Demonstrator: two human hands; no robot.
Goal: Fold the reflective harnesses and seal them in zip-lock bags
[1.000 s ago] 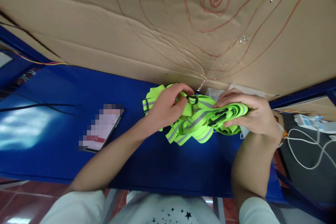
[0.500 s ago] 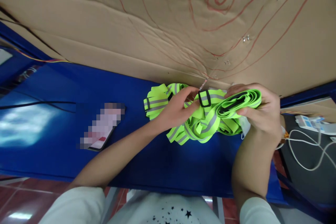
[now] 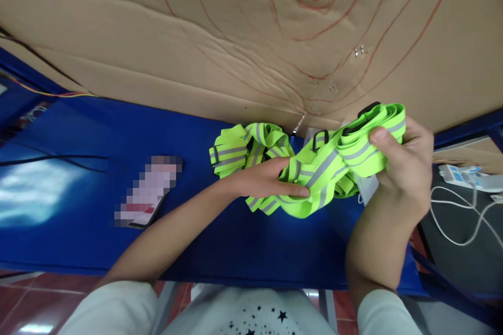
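Note:
My right hand (image 3: 406, 159) is closed round a folded bundle of neon-yellow reflective strap (image 3: 363, 138) with a grey stripe, its thumb pressed on the near face. From that bundle the strap runs down and left to my left hand (image 3: 271, 178), whose thumb and fingers grip a looped part. A black slide buckle (image 3: 320, 140) shows on the strap between the two hands. Behind my left hand lies another folded strap bundle (image 3: 231, 149) with a black buckle at its left end. More yellow strap is heaped under my hands, partly hidden.
A phone (image 3: 147, 193), blurred out, lies on the blue tabletop (image 3: 82, 131) to the left, near a black cable. Brown cardboard (image 3: 137, 36) with red lines rises behind. At right are a white power strip (image 3: 467, 175) and white cord on a dark surface.
My right hand has lifted the bundle up and to the right, turning it. My left hand has moved off the buckle and lower, onto the looped strap.

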